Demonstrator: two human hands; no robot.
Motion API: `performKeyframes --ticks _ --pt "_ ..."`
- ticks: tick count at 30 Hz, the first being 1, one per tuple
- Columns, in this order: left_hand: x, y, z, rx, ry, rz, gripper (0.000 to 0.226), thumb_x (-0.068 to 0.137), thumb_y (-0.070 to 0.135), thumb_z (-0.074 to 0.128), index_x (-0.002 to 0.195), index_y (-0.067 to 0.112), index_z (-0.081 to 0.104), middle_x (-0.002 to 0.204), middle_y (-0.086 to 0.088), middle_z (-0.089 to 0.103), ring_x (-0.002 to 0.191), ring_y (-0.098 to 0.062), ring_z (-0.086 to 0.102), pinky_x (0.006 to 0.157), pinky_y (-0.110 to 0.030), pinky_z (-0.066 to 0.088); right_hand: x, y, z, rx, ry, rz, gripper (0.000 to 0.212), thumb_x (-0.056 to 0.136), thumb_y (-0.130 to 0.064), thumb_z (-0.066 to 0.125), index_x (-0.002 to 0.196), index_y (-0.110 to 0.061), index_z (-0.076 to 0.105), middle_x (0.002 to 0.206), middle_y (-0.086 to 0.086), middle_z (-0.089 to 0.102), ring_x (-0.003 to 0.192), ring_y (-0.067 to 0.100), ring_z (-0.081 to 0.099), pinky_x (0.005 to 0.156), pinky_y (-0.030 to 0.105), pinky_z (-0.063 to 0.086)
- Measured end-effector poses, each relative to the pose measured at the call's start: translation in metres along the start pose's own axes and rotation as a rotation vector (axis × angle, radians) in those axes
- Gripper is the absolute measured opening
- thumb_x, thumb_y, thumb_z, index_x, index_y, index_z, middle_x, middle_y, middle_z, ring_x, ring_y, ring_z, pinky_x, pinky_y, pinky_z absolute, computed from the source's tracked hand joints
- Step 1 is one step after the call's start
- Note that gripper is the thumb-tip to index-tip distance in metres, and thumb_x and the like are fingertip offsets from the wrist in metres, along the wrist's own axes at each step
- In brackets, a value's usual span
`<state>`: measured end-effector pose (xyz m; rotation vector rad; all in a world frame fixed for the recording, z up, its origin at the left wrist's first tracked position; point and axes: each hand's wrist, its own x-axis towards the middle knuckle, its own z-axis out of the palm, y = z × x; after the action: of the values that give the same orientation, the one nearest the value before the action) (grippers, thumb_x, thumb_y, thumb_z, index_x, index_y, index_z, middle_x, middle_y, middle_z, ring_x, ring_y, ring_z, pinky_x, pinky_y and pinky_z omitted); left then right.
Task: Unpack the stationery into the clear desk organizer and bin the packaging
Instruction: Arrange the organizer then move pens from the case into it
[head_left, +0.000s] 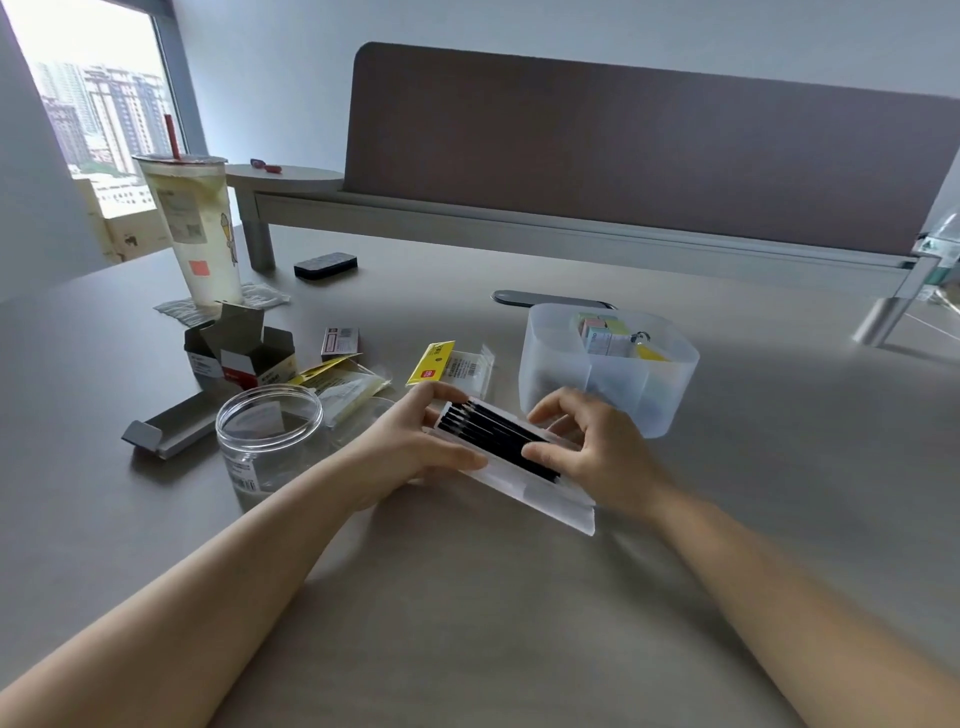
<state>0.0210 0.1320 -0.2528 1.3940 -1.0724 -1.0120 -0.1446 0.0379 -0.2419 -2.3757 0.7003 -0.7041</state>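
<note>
Head view, left to right across the counter (467, 623): a lidded drink cup (195, 228) with a red straw stands at the far left on a crinkled wrapper; nearer lie an opened cardboard box (236, 348), a flat grey tray (171, 434) and an empty clear jar (267, 441). Torn yellow-and-clear packaging (449, 364) lies just beyond the hands. At centre, the left hand (415, 447) grips one end of a clear pack of black pen refills (498, 441), thumb on top and fingers curled round its far edge. The right hand (592, 447) pinches the pack's other end, its thumb pressed on the black refills; the pack appears partly opened, though blur leaves this uncertain. Just beyond the right hand stands the clear desk organizer (608, 374), holding small pastel boxes in a rear compartment.
</note>
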Motion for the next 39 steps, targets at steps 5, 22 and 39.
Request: performKeyframes --ticks 5,22,39 --pt "-0.001 -0.002 0.001 0.050 0.028 0.040 0.046 0.071 -0.003 0.069 0.092 0.030 0.046 0.083 -0.002 0.048 0.068 -0.014 0.054 0.054 -0.019 0.050 -0.003 0.001 0.004 -0.091 -0.018 -0.051 0.020 0.078 -0.017 0.067 0.095 -0.010 0.061 0.097 0.006 0.062 0.094 0.019 0.057 0.089 0.029 0.045" --pt "-0.005 0.000 0.005 0.150 -0.007 0.046 0.059 0.068 -0.002 0.072 0.110 0.029 0.046 0.091 0.000 0.053 0.077 -0.014 0.057 0.070 -0.023 0.051 0.002 0.000 -0.004 -0.487 -0.056 -0.085 0.035 0.084 -0.022 0.059 0.115 -0.005 0.059 0.121 0.007 0.053 0.113 0.021 0.045 0.096 0.025 0.034" --pt "-0.005 -0.001 0.007 0.167 0.012 0.051 0.059 0.068 0.003 0.074 0.115 0.025 0.045 0.086 0.001 0.049 0.074 -0.012 0.052 0.068 -0.022 0.049 -0.001 0.003 -0.004 -0.353 -0.017 -0.036 0.031 0.082 -0.017 0.062 0.112 -0.006 0.061 0.112 0.010 0.065 0.103 0.021 0.057 0.084 0.018 0.035"
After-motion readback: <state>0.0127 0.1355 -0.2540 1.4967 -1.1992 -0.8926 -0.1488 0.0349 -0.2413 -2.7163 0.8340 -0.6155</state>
